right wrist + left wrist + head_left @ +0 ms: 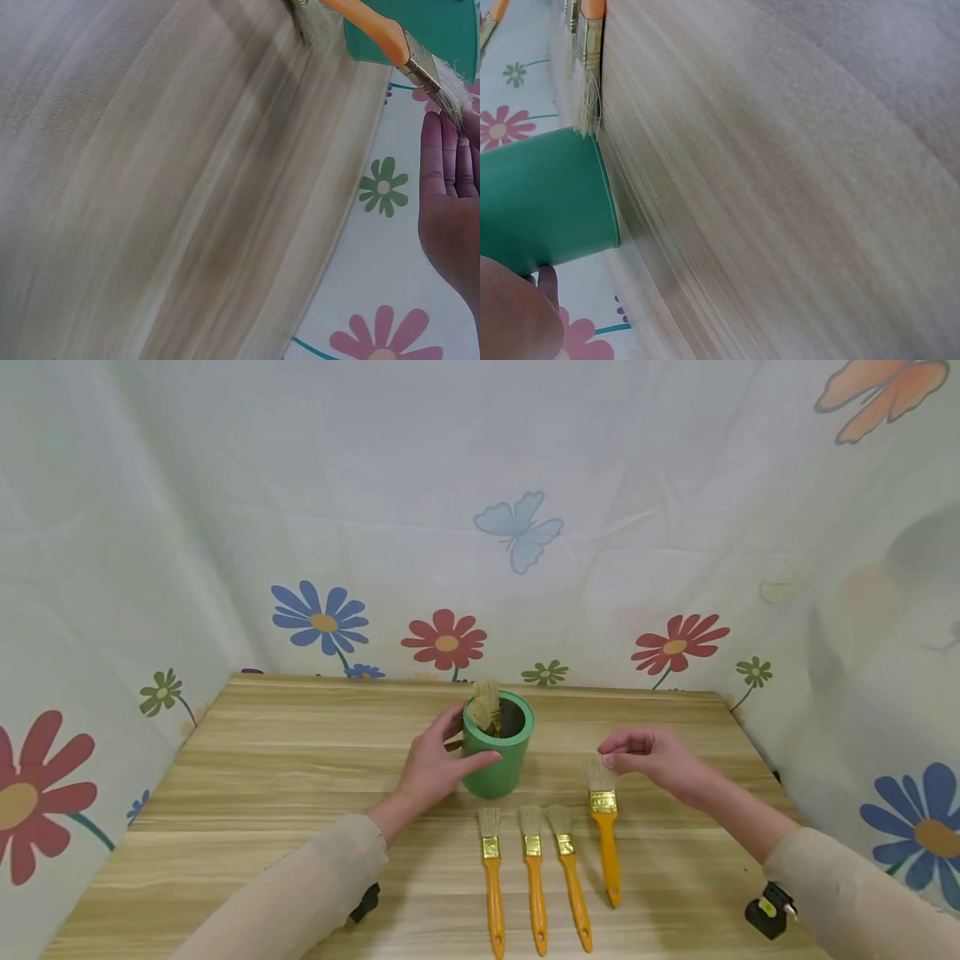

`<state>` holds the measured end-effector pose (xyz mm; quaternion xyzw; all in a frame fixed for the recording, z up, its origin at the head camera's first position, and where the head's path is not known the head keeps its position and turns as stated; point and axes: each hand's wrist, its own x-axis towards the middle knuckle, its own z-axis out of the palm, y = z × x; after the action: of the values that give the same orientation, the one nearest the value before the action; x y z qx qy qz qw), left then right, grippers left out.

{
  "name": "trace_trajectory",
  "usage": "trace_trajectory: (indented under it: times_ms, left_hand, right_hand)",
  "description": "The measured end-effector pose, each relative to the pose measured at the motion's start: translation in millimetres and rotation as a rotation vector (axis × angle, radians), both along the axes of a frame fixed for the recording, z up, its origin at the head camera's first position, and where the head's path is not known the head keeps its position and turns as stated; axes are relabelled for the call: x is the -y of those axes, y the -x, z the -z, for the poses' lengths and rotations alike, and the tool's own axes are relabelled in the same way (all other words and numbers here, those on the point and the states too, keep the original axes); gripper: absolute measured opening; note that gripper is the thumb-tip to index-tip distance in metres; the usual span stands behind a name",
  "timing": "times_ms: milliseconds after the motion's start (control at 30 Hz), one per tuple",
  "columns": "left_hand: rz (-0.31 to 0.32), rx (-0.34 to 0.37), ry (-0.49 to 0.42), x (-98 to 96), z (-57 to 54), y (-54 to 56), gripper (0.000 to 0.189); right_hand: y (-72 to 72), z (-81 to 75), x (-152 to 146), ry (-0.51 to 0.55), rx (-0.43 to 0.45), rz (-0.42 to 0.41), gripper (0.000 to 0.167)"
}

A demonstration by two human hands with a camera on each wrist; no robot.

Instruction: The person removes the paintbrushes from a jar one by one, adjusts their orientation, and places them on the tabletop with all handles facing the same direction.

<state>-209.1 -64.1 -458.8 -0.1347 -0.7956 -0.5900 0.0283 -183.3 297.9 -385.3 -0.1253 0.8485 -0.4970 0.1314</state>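
My left hand (429,766) grips the side of a green cup (497,767), its thumb lying along the near wall. Bristles of paintbrushes (485,706) stick up over the cup's rim; their lower parts are hidden inside. My right hand (667,764) pinches another paintbrush (603,803) by its bristle tips, so the orange handle hangs down toward me. In the right wrist view this paintbrush (420,66) is raised off the table, apart from the cup. The left wrist view shows the cup's wall (547,199) with part of my left hand (514,315) below.
Three paintbrushes, left (492,877), middle (534,877) and right (573,877), lie side by side on the wooden table (300,752) in front of the cup, bristles pointing away from me. A flower-printed curtain (375,527) hangs behind and beside the table.
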Motion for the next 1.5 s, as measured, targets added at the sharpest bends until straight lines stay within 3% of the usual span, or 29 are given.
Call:
trace_trajectory:
  times_ms: [433, 800, 1100, 1500]
  left_hand:
    - [-0.002, -0.008, -0.007, 0.7, 2.5, 1.1, 0.088]
    - [-0.004, -0.008, 0.000, 0.6, 2.4, 0.7, 0.088]
    - [0.004, -0.009, -0.002, -0.1, 1.6, 1.0, 0.086]
    - [-0.009, -0.005, 0.004, -0.2, 0.7, 1.0, 0.086]
  right_hand:
    - [3.5, 26.5, -5.7, 0.019, 0.038, -0.008, 0.026]
    - [0.3, 46.8, -8.5, -0.049, 0.030, 0.006, 0.020]
    - [-2.2, 62.5, -10.6, -0.046, 0.008, -0.043, 0.020]
    - [-8.3, 71.5, -12.7, -0.058, 0.008, -0.014, 0.020]
